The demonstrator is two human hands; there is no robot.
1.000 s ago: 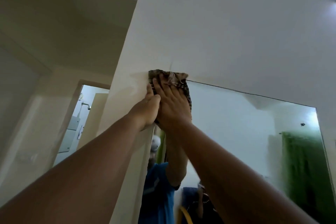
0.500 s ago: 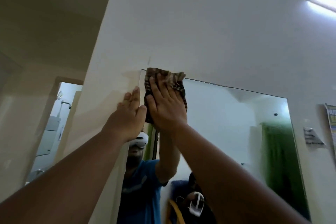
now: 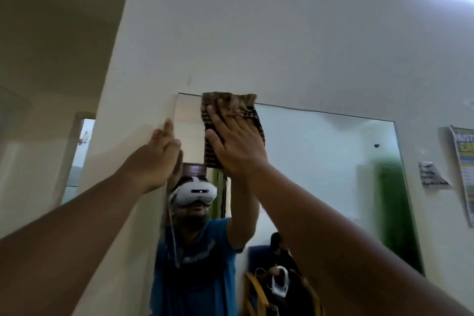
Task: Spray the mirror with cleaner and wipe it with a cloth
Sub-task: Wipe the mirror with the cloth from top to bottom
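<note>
Pressing the cloth [image 3: 232, 126] flat to the mirror [image 3: 320, 161] w/ our right hand [image 3: 237, 147], we're working the top left corner of the glass, cloth's upper edge sitting right at the mirror's top edge, maybe lapping onto the wall [image 3: 256, 33] above. Right hand is spread open, fingers splayed, palm on the fabric. No pinch at all, just pressure holding it against the glass. Left hand [image 3: 159, 155] is open too, fingers straight and together, holding nothing; it sits at the mirror's left edge near the wall corner, and we can't tell if it touches the glass or the wall.

We'd judge this as mid-wipe, w/ most of the pane to the right and below not yet covered. No spray bottle in view.

Risks from here:
- Cloth only held by palm pressure. Ease off even a bit at full arm reach and it slides down or drops.
- It's bunched at the top, so contact is uneven. Prob leaves streaks or missed strips near the edge.
- If the wipe runs past the top edge, cleaner could smear onto the painted wall.
- A bare left palm on the glass would leave prints on the part we've cleaned.
- Arms stretched high, so a hard push on the pane isn't well controlled.
</note>
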